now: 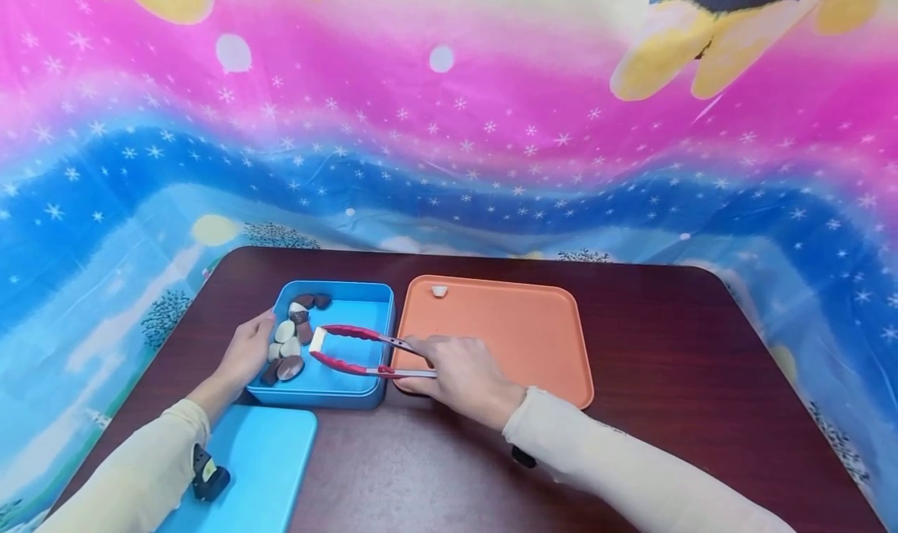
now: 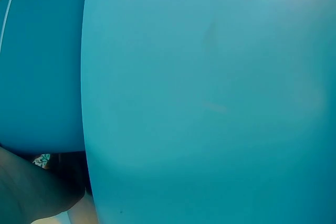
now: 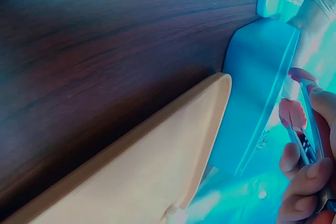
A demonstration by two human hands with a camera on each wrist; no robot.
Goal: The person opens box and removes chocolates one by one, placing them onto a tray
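My right hand (image 1: 466, 373) grips a pair of red-tipped metal tongs (image 1: 351, 368), reaching from the right over the blue box (image 1: 382, 389). A small white block (image 1: 318, 340) is pinched between the tong tips, above the box floor. Along the box's left side lie several brown and white pebble-like pieces (image 1: 284, 331). My left hand (image 1: 245, 350) rests against the left wall of the box, some of its fingers hidden. In the right wrist view, the right hand's fingers (image 3: 307, 179) curl round the tong handles.
An orange tray (image 1: 505, 330) stands just right of the box, with one small white piece (image 1: 440, 291) near its far left corner. A light blue lid (image 1: 273, 455) lies in front of the box. A patterned cloth (image 1: 449, 128) hangs behind the dark wooden table (image 1: 652, 346).
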